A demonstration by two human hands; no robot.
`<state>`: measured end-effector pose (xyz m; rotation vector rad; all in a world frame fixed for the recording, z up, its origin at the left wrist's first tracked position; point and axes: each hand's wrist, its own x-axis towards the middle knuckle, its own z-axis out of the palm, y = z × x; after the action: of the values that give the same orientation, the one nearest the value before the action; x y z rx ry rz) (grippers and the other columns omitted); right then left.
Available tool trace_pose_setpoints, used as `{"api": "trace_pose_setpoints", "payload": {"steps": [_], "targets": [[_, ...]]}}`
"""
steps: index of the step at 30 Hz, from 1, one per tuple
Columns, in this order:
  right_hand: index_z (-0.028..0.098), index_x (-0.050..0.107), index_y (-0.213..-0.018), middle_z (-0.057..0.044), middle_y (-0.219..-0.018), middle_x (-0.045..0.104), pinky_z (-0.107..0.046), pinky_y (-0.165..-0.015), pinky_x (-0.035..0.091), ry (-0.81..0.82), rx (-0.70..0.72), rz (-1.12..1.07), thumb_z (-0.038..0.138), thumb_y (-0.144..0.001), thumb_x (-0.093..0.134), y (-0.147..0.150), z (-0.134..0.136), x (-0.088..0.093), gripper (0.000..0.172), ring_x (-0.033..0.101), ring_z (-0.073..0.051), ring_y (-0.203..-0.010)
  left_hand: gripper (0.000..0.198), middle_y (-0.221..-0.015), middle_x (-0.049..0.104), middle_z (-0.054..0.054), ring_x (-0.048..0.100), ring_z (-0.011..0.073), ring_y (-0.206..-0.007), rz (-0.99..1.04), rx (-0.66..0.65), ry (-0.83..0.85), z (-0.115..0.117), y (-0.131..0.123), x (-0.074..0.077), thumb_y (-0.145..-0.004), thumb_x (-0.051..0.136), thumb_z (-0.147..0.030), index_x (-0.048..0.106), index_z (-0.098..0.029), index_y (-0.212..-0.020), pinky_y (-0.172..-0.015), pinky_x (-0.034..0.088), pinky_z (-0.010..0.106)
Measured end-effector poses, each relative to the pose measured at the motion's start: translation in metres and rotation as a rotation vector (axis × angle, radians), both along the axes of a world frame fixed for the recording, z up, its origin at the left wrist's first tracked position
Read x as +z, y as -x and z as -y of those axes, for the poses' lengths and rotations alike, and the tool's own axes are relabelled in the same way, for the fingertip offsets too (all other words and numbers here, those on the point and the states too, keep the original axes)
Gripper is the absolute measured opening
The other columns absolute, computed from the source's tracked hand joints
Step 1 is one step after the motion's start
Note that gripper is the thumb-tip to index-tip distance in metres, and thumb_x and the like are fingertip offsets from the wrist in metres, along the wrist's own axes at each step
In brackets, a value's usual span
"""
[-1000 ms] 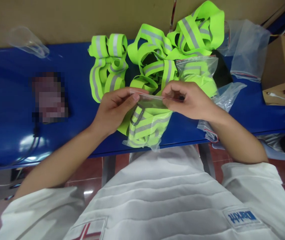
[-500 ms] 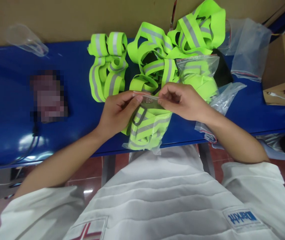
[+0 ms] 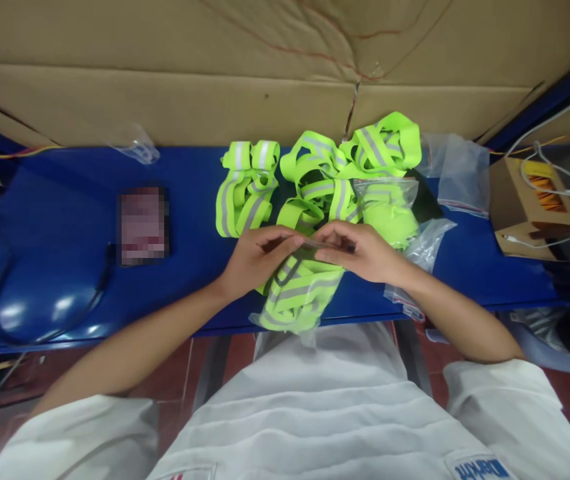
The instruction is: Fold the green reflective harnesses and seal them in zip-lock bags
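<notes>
My left hand (image 3: 255, 259) and my right hand (image 3: 362, 250) meet over the top edge of a clear plastic bag (image 3: 295, 297) that holds a folded neon-yellow reflective strap. Both hands pinch the bag's mouth, fingertips almost touching. The bag hangs over the near edge of the blue table (image 3: 65, 267). Behind the hands lie loose neon-yellow reflective straps (image 3: 247, 193) in several bundles, and one more bagged strap (image 3: 389, 207) to the right.
Empty clear bags (image 3: 452, 177) lie at the right, another (image 3: 137, 147) at the back left. A dark flat device (image 3: 142, 223) with a black cable rests at the left. A cardboard box (image 3: 529, 203) with wires stands far right. Cardboard sheets line the back.
The camera view has tilted up and pulled back, showing more cardboard behind. My hands have drawn closer together along the bag's top edge.
</notes>
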<state>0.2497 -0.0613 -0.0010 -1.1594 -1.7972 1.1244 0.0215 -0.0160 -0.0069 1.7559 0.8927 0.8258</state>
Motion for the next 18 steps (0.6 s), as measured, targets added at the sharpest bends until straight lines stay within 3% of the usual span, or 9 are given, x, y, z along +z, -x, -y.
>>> {"api": "trace_pose_setpoints", "payload": {"steps": [4, 8, 14, 18], "targets": [[0.020, 0.062, -0.086, 0.004, -0.066, 0.058, -0.025, -0.055, 0.034, -0.084, -0.029, 0.067, 0.040, -0.098, 0.067, 0.002, -0.001, -0.005, 0.024, 0.047, -0.011, -0.057, 0.024, -0.085, 0.082, 0.002, 0.073, 0.0181, -0.074, -0.037, -0.015, -0.084, 0.003, 0.000, -0.001, -0.092, 0.073, -0.043, 0.084, -0.023, -0.090, -0.066, 0.054, 0.026], [0.021, 0.061, -0.088, 0.003, -0.068, 0.058, -0.027, -0.059, 0.037, -0.211, -0.017, 0.127, 0.037, -0.100, 0.065, 0.003, -0.002, -0.007, 0.020, 0.050, -0.013, -0.060, 0.023, -0.090, 0.082, 0.001, 0.076, 0.0192, -0.081, -0.033, -0.022, -0.065, 0.001, 0.002, -0.005, -0.093, 0.072, -0.045, 0.085, -0.026, -0.092, -0.073, 0.057, 0.026], [0.021, 0.065, -0.092, 0.001, -0.075, 0.065, -0.026, -0.059, 0.040, -0.175, -0.047, 0.107, 0.038, -0.099, 0.066, 0.002, -0.005, -0.012, 0.019, 0.054, -0.013, -0.061, 0.048, -0.099, 0.082, 0.007, 0.075, 0.0205, -0.086, -0.048, -0.063, 0.075, -0.011, 0.004, -0.010, -0.091, 0.070, -0.063, 0.084, -0.019, -0.104, -0.071, 0.056, 0.025], [0.020, 0.066, -0.095, 0.000, -0.078, 0.067, -0.026, -0.060, 0.042, -0.221, -0.092, 0.115, 0.037, -0.100, 0.065, 0.004, -0.003, -0.014, 0.018, 0.055, -0.012, -0.062, 0.050, -0.096, 0.082, 0.006, 0.072, 0.0180, -0.079, -0.067, -0.087, 0.004, -0.014, 0.005, -0.013, -0.094, 0.065, -0.063, 0.083, -0.017, -0.104, -0.064, 0.051, 0.023]]}}
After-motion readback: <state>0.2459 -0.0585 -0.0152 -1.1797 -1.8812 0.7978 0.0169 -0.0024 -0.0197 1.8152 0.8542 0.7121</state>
